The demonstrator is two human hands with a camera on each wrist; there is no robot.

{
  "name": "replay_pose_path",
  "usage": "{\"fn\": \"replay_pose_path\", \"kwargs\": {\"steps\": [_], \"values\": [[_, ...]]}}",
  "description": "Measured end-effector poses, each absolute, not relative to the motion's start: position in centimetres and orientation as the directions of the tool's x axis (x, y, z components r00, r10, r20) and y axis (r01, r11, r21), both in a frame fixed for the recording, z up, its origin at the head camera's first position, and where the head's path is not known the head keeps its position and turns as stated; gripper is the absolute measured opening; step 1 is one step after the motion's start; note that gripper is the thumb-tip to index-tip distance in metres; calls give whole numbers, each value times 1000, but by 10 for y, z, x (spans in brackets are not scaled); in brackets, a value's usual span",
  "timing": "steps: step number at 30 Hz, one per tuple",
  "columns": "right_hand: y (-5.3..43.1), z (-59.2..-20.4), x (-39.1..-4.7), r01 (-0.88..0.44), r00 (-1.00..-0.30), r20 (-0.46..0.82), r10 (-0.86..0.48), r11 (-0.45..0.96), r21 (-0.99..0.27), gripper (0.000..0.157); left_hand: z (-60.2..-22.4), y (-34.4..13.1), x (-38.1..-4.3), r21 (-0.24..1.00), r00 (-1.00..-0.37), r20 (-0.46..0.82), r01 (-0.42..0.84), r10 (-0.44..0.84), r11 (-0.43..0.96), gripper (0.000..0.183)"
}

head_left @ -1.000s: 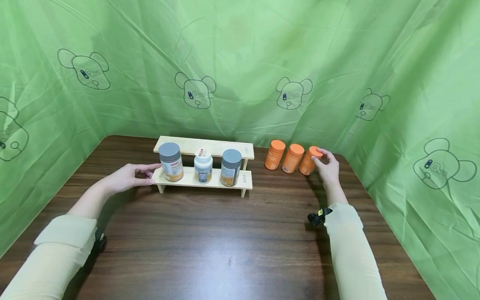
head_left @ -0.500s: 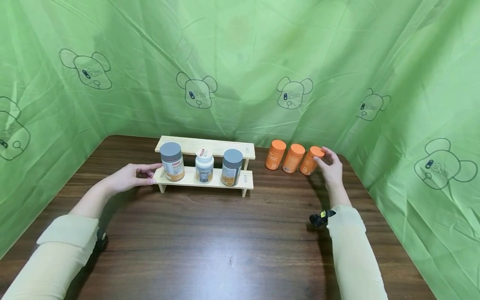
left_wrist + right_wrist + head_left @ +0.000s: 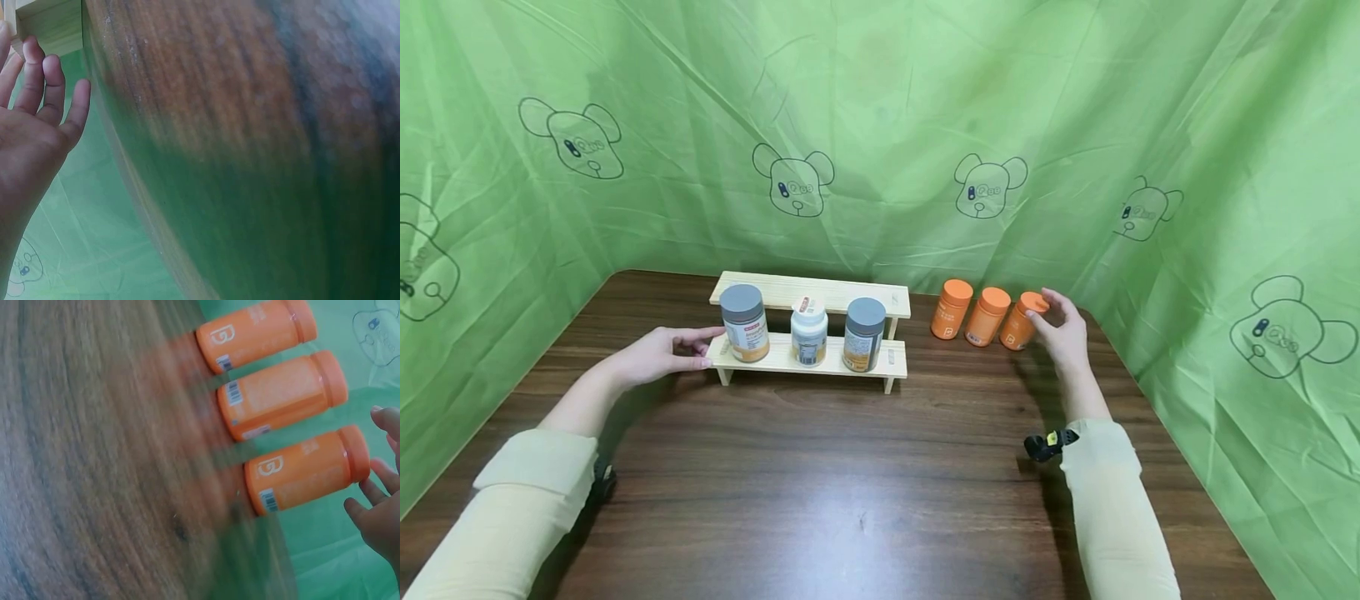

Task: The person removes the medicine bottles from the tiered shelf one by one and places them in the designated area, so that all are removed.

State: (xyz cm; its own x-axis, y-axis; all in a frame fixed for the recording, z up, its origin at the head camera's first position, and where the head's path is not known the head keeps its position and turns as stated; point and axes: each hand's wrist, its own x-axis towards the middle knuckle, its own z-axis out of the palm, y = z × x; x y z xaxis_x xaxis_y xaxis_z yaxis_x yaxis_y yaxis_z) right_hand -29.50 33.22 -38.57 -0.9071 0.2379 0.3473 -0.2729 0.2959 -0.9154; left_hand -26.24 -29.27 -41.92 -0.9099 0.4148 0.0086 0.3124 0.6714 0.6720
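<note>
Left hand (image 3: pixel 658 354): thumb and forefinger apart, touching the left end of the wooden rack (image 3: pixel 846 292); other fingers loosely bent. Right hand (image 3: pixel 1063 335): thumb and fingers spread at the lid of the rightmost orange bottle (image 3: pixel 1015 331); whether they touch it cannot be told for certain.

Green drape (image 3: pixel 880 108), one: far side and both flanks, printed with animal heads.

Table (image 3: pixel 850 458), one: dark wood grain, glare on the near part.

Rack, one: pale, two levels, far side, left of centre.

Grey-lidded containers, two: left jar (image 3: pixel 747 340) and right jar (image 3: pixel 862 343), upright on the lower, nearer level.

Orange row, three, upright on the table right of the rack: leftmost bottle (image 3: pixel 949 317), middle bottle (image 3: pixel 985 322), then the one at the right hand.

White bottle (image 3: pixel 808 343), one: between the two jars.

Progress, as judged: lower level set with three spaced containers; whatever is left likely concerns the orange three, standing off the rack.
</note>
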Motion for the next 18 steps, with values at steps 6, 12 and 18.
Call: {"fn": "replay_pose_path", "kwargs": {"steps": [6, 12, 18], "values": [[325, -376, -289, -236, -917, 319, 239, 320, -918, 52, -420, -293, -263, 675, -911, 9, 309, 412, 670, 60], [317, -365, -278, -203, -929, 292, 229, 345, -916, 54, -420, -293, -263, 671, -912, 11, 311, 411, 673, 60], [309, -353, -268, -211, -936, 287, 205, 329, -921, 56, -419, -293, -263, 672, -911, 8, 309, 411, 673, 61]]}}
